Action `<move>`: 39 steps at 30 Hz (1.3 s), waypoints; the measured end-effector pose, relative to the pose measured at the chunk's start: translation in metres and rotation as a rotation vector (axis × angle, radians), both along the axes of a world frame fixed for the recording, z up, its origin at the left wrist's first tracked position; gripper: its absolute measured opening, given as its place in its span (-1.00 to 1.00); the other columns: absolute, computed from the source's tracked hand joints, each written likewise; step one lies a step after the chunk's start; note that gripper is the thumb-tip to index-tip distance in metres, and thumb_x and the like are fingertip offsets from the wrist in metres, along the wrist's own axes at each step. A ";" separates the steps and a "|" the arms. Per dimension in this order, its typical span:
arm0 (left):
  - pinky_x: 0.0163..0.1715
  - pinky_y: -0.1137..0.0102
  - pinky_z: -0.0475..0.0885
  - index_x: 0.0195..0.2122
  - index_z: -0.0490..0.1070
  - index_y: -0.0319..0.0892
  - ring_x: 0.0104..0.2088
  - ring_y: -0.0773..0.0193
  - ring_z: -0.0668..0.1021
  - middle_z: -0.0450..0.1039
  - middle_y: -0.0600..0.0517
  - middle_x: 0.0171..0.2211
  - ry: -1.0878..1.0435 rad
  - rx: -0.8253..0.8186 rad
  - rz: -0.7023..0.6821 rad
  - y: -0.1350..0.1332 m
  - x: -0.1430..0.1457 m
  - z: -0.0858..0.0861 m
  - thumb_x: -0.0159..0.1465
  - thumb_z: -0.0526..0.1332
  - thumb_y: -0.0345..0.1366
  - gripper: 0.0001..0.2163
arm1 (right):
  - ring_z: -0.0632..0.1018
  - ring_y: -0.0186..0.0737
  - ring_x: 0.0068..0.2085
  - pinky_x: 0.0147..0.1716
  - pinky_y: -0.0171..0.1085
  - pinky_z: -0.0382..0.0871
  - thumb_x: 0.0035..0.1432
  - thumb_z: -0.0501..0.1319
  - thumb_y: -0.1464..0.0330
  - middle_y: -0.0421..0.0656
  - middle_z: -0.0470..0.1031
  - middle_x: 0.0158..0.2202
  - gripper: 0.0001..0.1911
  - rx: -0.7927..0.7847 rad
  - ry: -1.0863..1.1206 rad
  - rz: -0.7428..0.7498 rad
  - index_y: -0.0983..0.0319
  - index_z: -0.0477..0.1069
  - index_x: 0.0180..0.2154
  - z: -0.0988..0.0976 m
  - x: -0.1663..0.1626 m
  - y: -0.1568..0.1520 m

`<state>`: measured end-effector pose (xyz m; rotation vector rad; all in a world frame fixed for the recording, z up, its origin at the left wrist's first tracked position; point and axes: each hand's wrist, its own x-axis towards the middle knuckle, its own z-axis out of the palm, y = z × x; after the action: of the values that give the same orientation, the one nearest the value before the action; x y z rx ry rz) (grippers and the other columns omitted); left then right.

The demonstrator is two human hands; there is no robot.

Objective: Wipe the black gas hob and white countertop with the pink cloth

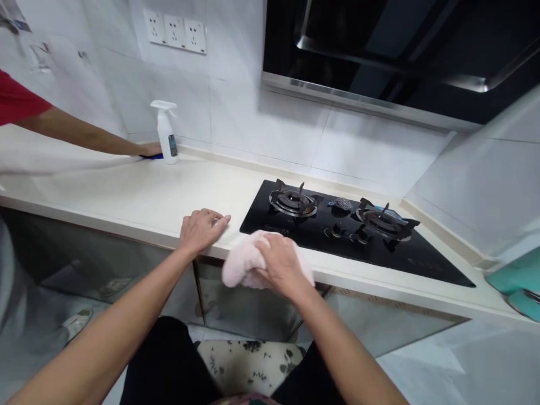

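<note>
My right hand [283,265] is closed on a pale pink cloth [241,264], pressing it against the front edge of the cream countertop [139,197], just in front of the black glass gas hob [337,236]. My left hand [202,228] lies flat on the countertop to the left of the cloth, fingers stretched out and holding nothing.
The hob has two burners [293,201] with control knobs [337,229] between them. A white spray bottle [167,133] stands at the back wall. Another person's arm in a red sleeve [80,134] reaches to it, hand on something blue. A range hood [396,56] hangs above. Sockets [175,31] on the wall.
</note>
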<state>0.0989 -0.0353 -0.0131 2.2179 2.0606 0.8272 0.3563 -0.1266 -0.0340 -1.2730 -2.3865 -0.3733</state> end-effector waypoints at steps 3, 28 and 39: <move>0.21 0.03 0.30 -0.03 0.66 -0.02 0.21 -0.15 0.48 0.60 -0.10 0.13 0.015 0.000 0.010 0.000 -0.003 0.000 0.41 -0.04 0.18 -0.44 | 0.39 0.10 0.23 0.21 0.03 0.25 0.22 0.43 0.08 0.06 0.39 0.30 -0.31 0.010 -0.044 0.078 0.20 0.34 0.26 0.009 -0.058 0.018; 0.22 -0.15 0.29 0.05 0.61 -0.10 0.26 -0.22 0.44 0.50 -0.15 0.26 0.149 -0.084 0.045 0.013 -0.008 0.000 0.40 -0.13 0.15 -0.37 | 0.50 0.03 0.23 0.26 0.01 0.33 0.09 0.21 0.26 -0.04 0.49 0.24 -0.41 -0.067 0.499 -0.504 0.10 0.43 0.19 -0.024 0.379 -0.129; 0.24 -0.01 0.24 -0.10 0.63 -0.12 0.20 -0.12 0.46 0.59 -0.13 0.12 0.048 0.025 0.050 0.002 -0.001 -0.002 0.41 0.03 0.06 -0.54 | 0.42 0.36 0.21 0.15 0.23 0.33 0.09 0.26 -0.06 0.28 0.40 0.19 -0.16 -0.046 0.419 -1.149 0.33 0.35 0.26 0.015 0.360 -0.019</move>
<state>0.0977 -0.0336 -0.0150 2.2289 2.1477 0.8152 0.7165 -0.1454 -0.0193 -2.3527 -1.1335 -0.3028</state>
